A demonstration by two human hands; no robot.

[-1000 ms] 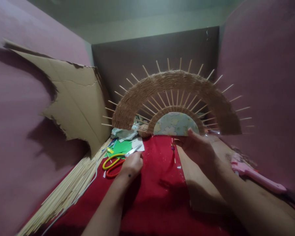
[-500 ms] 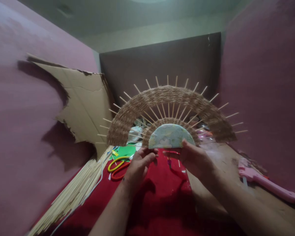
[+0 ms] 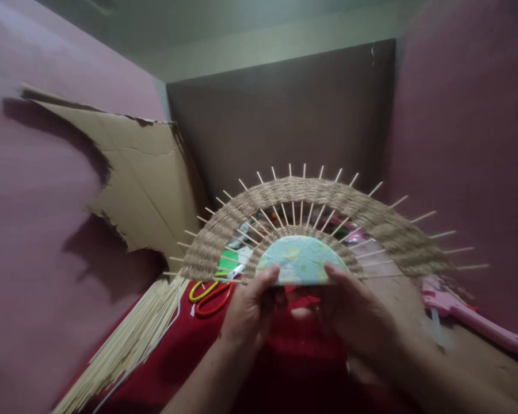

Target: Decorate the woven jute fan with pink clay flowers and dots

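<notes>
Left hand (image 3: pixel 249 309) seemingly half-closed on fan (image 3: pixel 300 260)

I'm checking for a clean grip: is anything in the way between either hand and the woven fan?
Nothing visible is. The left hand and right hand both have a thumb directly on the fan's floral half-circle. The scissors lie off to the left; what is behind the lower edge is partly hidden.

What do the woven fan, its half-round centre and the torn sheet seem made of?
Woven fan: matt, likely plant-fibre cord, from ropy rows.
Half-round centre: smooth printed paper or fabric, from its patterned face.
Torn sheet: matt, probably cardboard, from creases and ragged edge.
</notes>
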